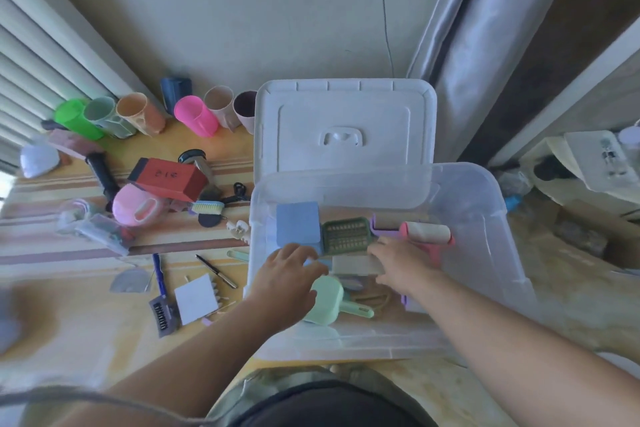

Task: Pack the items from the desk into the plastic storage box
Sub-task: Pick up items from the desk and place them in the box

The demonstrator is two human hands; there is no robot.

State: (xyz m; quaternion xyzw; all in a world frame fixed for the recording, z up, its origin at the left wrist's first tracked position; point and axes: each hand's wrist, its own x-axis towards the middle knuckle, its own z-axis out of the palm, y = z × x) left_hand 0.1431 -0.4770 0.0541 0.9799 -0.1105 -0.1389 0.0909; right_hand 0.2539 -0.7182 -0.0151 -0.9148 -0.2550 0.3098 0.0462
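Observation:
The clear plastic storage box (485, 218) stands at the desk's right end, and its white lid (344, 121) leans upright behind it. Inside lie a blue block (297, 222), a green grater (346, 236), a pink lint roller (427, 234), a white flat piece (353, 263) and a mint scoop (327, 298). Both my hands are inside the box. My left hand (287, 282) rests above the mint scoop, fingers bent near the blue block. My right hand (398, 262) lies on the white flat piece beside the grater. What either hand grips is hidden.
On the striped desk to the left lie a red box (168, 178), a pink jug (133, 206), a small brush (207, 207), pens (159, 274), a white card (195, 298) and a black comb (162, 315). Several coloured cups (194, 114) line the back wall.

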